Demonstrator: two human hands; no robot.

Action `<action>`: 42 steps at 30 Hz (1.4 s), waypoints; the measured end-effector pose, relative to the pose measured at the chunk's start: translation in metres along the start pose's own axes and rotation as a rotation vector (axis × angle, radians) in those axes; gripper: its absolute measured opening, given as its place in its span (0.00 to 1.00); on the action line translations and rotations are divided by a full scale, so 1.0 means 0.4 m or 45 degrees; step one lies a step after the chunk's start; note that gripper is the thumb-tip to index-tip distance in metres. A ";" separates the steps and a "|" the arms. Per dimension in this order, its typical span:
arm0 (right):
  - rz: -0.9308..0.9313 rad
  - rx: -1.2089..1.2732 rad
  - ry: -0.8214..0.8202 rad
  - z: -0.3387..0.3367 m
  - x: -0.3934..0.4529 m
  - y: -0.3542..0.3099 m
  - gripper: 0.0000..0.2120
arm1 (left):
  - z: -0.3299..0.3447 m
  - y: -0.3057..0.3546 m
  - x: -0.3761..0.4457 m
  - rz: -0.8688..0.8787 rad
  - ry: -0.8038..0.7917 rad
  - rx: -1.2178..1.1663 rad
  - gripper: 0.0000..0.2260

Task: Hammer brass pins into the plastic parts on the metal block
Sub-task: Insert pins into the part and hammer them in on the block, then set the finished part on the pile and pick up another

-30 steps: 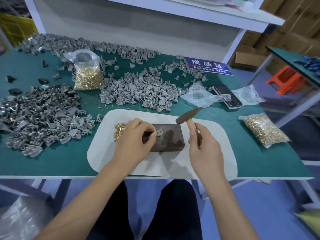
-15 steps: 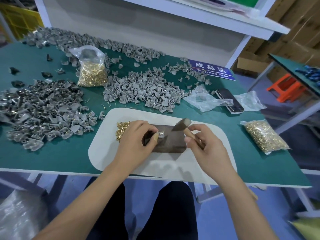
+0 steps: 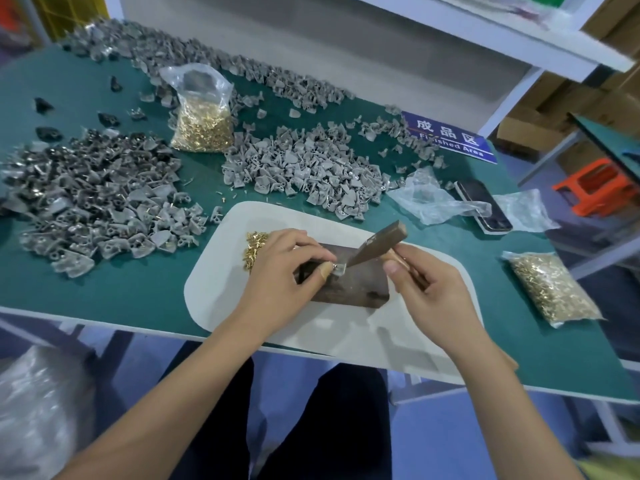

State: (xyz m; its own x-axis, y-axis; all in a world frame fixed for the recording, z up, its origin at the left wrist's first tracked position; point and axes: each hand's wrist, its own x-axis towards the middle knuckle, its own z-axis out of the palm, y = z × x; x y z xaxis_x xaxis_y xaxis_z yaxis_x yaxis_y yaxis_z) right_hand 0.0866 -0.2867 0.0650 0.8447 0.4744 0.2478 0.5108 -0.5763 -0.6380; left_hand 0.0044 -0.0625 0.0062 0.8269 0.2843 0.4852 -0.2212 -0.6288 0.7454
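From where I stand, this job is looking far from finished. A big heap of grey plastic parts [image 3: 304, 168] is lying at the middle of the green bench [image 3: 138, 292], another heap [image 3: 90, 199] is spreading over its left side, and more are strung along the back edge; I cannot tell from here which heap is already pinned. Two bags of brass pins, one at the back [image 3: 202, 124] and one at the right [image 3: 550, 289], are both sitting well filled, and a small loose pile of pins [image 3: 254, 245] is lying on the white mat [image 3: 214, 289] just beside the metal block [image 3: 356, 289]. So I judge that many pieces are still waiting.

The one plastic part [image 3: 338, 270] being worked is sitting on top of the block, near its far left corner. The left hand [image 3: 280, 275] is reaching over the block's left end, its thumb and fingers [image 3: 323, 270] pinching that small part to steady it. The right hand [image 3: 433, 292] is gripping the wooden handle of the hammer [image 3: 377, 242] close under the head, fingers curled round it. The hammer's narrow end is pointing down at the part, touching it or very nearly so; the pin itself is too small to make out.
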 end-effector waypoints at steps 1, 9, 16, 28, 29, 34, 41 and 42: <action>-0.012 -0.032 -0.004 0.002 0.001 0.000 0.19 | 0.000 0.000 0.001 0.004 -0.007 0.001 0.04; -0.013 -0.104 0.034 0.005 -0.004 -0.007 0.18 | 0.003 -0.001 0.000 -0.009 -0.028 -0.007 0.03; -0.010 -0.183 0.008 0.012 -0.013 -0.030 0.14 | 0.004 0.003 0.000 -0.009 -0.004 0.022 0.04; 0.395 -0.450 0.306 0.019 -0.060 0.023 0.20 | 0.005 -0.005 -0.007 -0.014 -0.012 0.002 0.03; 0.446 -0.472 0.312 0.026 -0.066 0.033 0.20 | 0.004 -0.005 -0.008 -0.022 0.001 0.000 0.04; 0.576 -0.551 0.208 0.069 -0.079 0.048 0.26 | 0.000 -0.006 -0.009 -0.029 0.030 0.017 0.04; 0.242 -0.411 0.465 0.086 -0.015 -0.051 0.11 | 0.003 -0.001 -0.005 -0.023 0.030 0.058 0.06; 0.124 -0.307 0.381 0.094 0.002 -0.071 0.10 | 0.003 0.000 -0.005 -0.019 0.036 0.079 0.06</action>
State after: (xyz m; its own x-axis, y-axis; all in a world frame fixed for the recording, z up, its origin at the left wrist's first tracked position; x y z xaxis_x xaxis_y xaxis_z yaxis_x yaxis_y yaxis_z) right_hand 0.0667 -0.2450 0.0559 0.8822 0.2155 0.4186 0.4187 -0.7657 -0.4883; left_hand 0.0035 -0.0638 0.0046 0.8150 0.3136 0.4873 -0.1758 -0.6675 0.7235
